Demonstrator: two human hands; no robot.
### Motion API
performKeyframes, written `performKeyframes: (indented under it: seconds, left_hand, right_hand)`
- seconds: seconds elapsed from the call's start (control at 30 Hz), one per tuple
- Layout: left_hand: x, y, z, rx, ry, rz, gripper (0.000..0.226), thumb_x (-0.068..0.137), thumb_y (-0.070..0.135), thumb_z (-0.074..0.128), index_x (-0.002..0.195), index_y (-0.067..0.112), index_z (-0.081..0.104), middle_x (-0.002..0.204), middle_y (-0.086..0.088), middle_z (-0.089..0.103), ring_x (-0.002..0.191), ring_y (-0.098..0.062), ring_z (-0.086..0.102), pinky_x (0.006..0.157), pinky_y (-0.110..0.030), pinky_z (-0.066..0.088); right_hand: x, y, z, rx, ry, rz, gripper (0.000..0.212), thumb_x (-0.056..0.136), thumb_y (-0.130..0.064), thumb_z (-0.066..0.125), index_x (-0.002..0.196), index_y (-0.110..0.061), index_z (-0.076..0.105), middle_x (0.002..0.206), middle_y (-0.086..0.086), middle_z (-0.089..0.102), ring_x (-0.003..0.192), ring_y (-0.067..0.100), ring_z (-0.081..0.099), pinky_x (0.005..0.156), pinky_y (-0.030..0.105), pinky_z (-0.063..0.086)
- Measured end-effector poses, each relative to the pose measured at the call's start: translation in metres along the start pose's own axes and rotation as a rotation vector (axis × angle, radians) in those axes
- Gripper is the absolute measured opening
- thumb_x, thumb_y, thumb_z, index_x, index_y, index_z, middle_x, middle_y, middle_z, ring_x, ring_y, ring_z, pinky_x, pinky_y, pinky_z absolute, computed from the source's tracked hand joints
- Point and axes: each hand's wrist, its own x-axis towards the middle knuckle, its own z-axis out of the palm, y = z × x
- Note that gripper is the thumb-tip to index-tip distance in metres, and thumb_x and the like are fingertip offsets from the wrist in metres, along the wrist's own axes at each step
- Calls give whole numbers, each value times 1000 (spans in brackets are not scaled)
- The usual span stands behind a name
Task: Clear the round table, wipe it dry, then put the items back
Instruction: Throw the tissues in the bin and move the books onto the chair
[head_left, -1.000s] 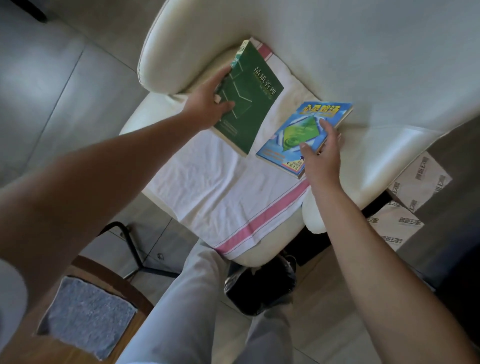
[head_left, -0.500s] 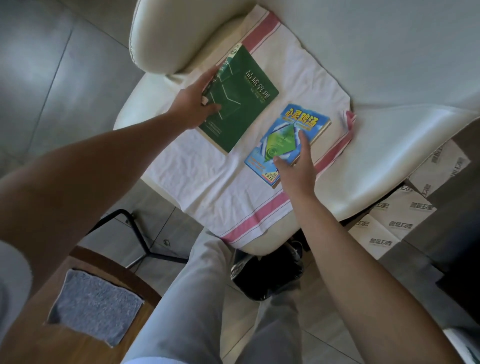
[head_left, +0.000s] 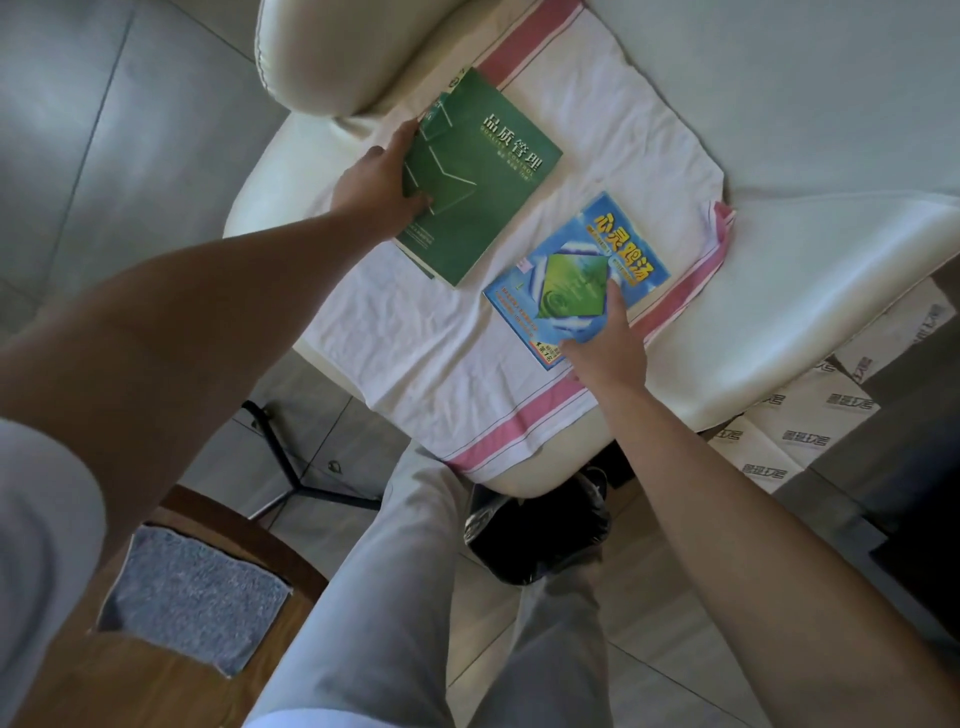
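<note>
A green book (head_left: 483, 182) lies on a white towel with pink stripes (head_left: 415, 343) spread over a cream armchair seat (head_left: 779, 322). My left hand (head_left: 379, 182) grips the green book's left edge, thumb on its cover. Beside it to the right lies a blue book (head_left: 576, 270); my right hand (head_left: 605, 348) holds its near corner with the thumb on top. The round wooden table (head_left: 171, 691) shows at the lower left, with a grey cloth (head_left: 192, 597) lying flat on it.
The armchair's padded arm (head_left: 337, 52) rises just behind the green book. A black bag (head_left: 540, 525) sits on the floor under the seat front. Printed cardboard sheets (head_left: 810, 431) lie on the floor to the right. My legs stand between table and chair.
Both books have come down flat onto the towel, the blue one shifting left off the bare seat. My hands stay on the books.
</note>
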Motion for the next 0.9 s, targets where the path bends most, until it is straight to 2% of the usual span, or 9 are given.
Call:
performKeyframes:
  seconds: [0.1,0.2,0.27,0.33,0.47,0.6,0.67,0.8,0.9]
  left_hand:
    - [-1,-1,7,8,56,4,83,90,31,69,160,32,24,137,-16,52,119,-39,57,94,-49,51]
    - [-3,-5,10,117,139,50,81,87,31,69,158,25,31,151,-17,43,136,-41,43,109,-51,40]
    - [-8,-7,12,190,157,155,78,87,37,70,156,23,36,161,-16,35,148,-41,30,119,-52,27]
    - [-13,-6,16,247,92,276,78,86,41,73,155,28,38,166,-13,27,154,-41,19,123,-56,19]
    - [-19,0,23,295,-25,279,82,86,45,75,157,34,35,172,-7,11,158,-36,3,126,-56,13]
    - [-23,6,19,317,-25,259,83,87,42,76,158,33,33,172,-7,9,158,-36,3,125,-57,16]
    - [-26,12,19,318,-28,230,82,88,38,75,158,30,33,172,-8,9,158,-37,4,124,-59,19]
    - [-41,25,20,239,-46,218,72,90,23,72,155,23,41,167,-10,26,153,-37,21,114,-56,39]
    - [-65,32,24,155,4,221,69,90,27,72,154,24,43,164,-12,33,149,-38,32,117,-54,35]
  right_hand:
    - [4,1,-4,-98,-13,-8,92,93,-25,68,162,-42,11,128,5,69,98,38,72,86,41,58]
    - [0,-9,-10,-281,60,-127,87,93,-27,70,162,-38,18,138,11,56,118,36,61,81,39,49]
    - [-2,-14,-8,-431,138,-244,82,91,-29,72,160,-34,28,155,14,39,132,39,49,93,47,52]
    - [2,-16,-5,-530,153,-313,75,92,-32,72,158,-29,36,167,15,25,148,41,32,108,52,46]
    - [13,-17,0,-628,62,-318,68,95,-39,69,156,-29,38,170,17,14,156,41,15,113,54,40]
    - [17,-16,-2,-684,-52,-286,74,97,-39,66,160,-32,27,172,15,2,158,40,9,111,54,42]
    - [16,-15,-6,-661,-72,-279,72,97,-39,65,160,-33,29,173,13,1,159,38,9,112,53,42]
    - [3,-16,-19,-505,-19,-282,65,98,-32,62,158,-30,35,171,10,14,155,35,23,110,51,44]
    - [-23,-7,-27,-360,44,-365,64,97,-27,62,156,-31,39,170,8,21,150,35,33,107,49,45]
